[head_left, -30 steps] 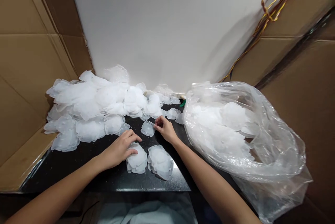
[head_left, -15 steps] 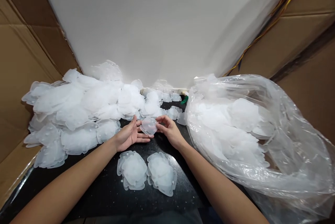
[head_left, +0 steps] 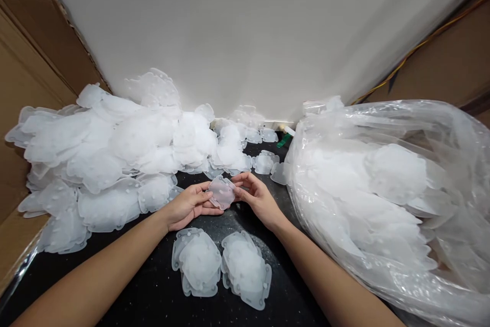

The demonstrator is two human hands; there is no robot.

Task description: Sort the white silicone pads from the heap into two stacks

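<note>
A thin, translucent white plastic sheet (head_left: 222,192) with a wavy outline and small round spots is held between both hands above the black table. My left hand (head_left: 190,206) pinches its left edge, thumb on top and fingers beneath. At the right edge, my right hand (head_left: 257,197) grips the same piece between thumb and fingers. Closer to me lie two small stacks of similar pieces, a left stack (head_left: 199,262) and a right stack (head_left: 245,269), side by side on the black tabletop (head_left: 149,286).
A large heap of the same sheets (head_left: 115,143) covers the back left. On the right, a clear plastic bag (head_left: 451,128) lies open with many more inside. Cardboard (head_left: 26,61) and a pale wall (head_left: 229,26) enclose the table. A green item (head_left: 283,140) lies at the back.
My left hand's thumb has closed onto the sheet, where before the hand was open beneath it. The camera view has shifted a little; the stacks look unchanged.
</note>
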